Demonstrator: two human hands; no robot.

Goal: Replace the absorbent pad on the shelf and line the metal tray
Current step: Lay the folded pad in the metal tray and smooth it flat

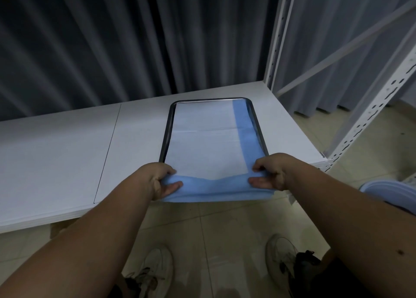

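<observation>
Setting: storeroom or supply room, type uncertain. White shelf [67,153] on slotted white metal rack uprights [278,36], grey curtain [112,38] along the shelf's far edge, pale tiled floor [225,225], metal tray [167,128] near the right corner.

A single wide-angle view from a head-worn camera looks forward and steeply down over a white shelf [67,153], close enough that both forearms enter from the lower corners of the frame. The left hand [158,180] and right hand [269,172] meet just below centre at the near end of a metal tray [167,126]. Grey curtains [112,38] fill the upper frame, shelving uprights [279,34] bend along the right edge, and the wearer's shoes [155,268] show at the bottom on the tiled floor [213,225].
</observation>
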